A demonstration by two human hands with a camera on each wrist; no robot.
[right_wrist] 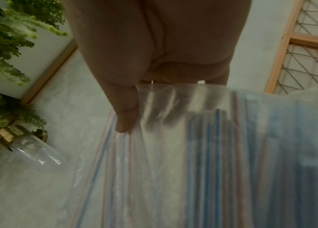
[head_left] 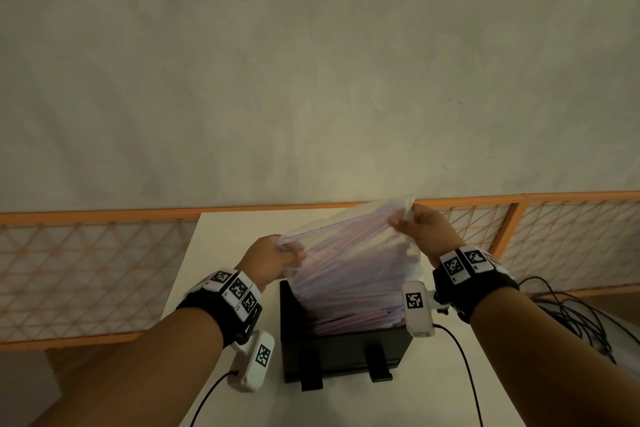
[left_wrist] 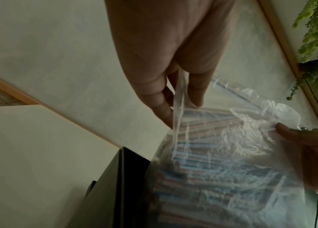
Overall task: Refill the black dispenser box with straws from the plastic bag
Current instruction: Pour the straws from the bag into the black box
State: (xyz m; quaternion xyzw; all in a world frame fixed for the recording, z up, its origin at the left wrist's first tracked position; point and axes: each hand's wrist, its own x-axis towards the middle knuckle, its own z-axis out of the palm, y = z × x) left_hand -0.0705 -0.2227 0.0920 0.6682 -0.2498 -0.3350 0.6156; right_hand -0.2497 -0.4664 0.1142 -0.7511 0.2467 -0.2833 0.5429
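A clear plastic bag (head_left: 356,253) full of red and blue striped straws (head_left: 353,319) hangs over the open black dispenser box (head_left: 343,350), its lower end down inside the box. My left hand (head_left: 270,258) pinches the bag's left upper corner. My right hand (head_left: 420,224) pinches the right upper corner, held higher. In the left wrist view my fingers (left_wrist: 163,108) pinch a fold of the bag (left_wrist: 222,154) beside the box wall (left_wrist: 119,185). The right wrist view shows my thumb (right_wrist: 125,114) on the bag's edge (right_wrist: 173,100), with straws (right_wrist: 222,154) below.
The box stands on a white table (head_left: 221,253) against a grey wall. An orange-framed lattice rail (head_left: 86,270) runs behind the table. Black cables (head_left: 568,312) lie at the right. A green plant (right_wrist: 2,46) and a glass wall lamp (right_wrist: 27,148) hang above.
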